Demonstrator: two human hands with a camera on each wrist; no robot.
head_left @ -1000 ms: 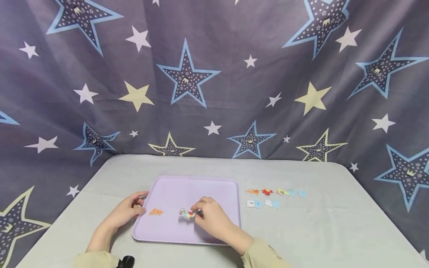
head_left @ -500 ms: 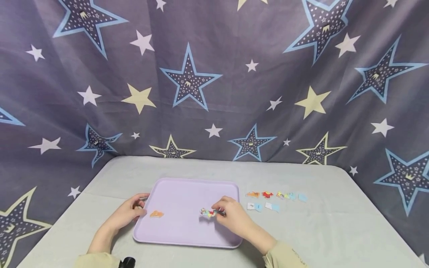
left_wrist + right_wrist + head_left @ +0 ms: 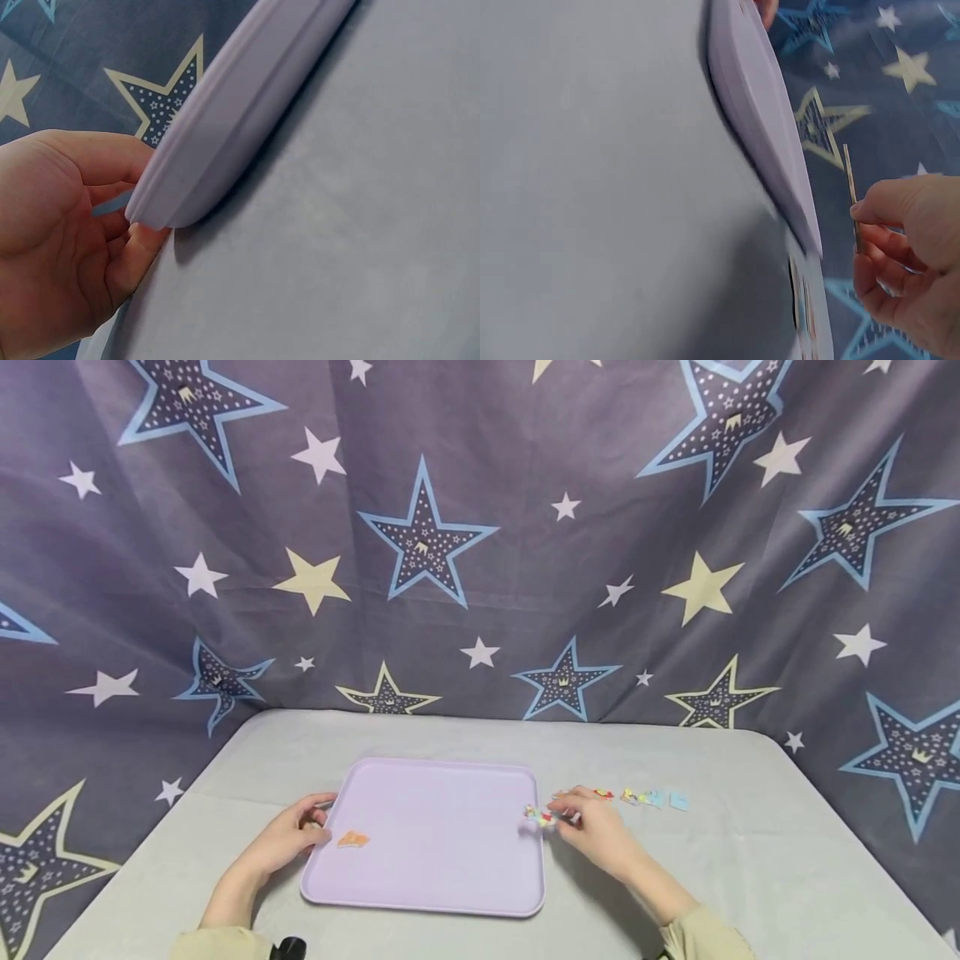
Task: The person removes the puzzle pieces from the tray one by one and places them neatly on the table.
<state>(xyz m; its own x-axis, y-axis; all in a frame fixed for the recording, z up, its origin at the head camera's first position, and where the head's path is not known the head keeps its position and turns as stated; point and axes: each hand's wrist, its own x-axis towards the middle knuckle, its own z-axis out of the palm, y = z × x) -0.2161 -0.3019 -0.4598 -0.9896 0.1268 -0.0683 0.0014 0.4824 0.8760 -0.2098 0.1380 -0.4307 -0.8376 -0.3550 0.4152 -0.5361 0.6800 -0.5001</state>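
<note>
A lilac tray lies on the table, with one orange puzzle piece near its left side. My left hand holds the tray's left edge; in the left wrist view its thumb and fingers meet at the rim. My right hand pinches a multicoloured puzzle piece above the tray's right rim. Edge-on in the right wrist view, the held piece looks thin and flat between thumb and fingers.
Right of the tray, a row of small pieces includes a red one, a yellow one and a light blue one. My right hand hides part of this group. A dark star-patterned curtain hangs behind the grey-covered table.
My right hand has carried the multicoloured puzzle piece rightward, from the tray's middle to above its right rim. The left hand stays at the tray's left edge, and the orange piece has stayed put.
</note>
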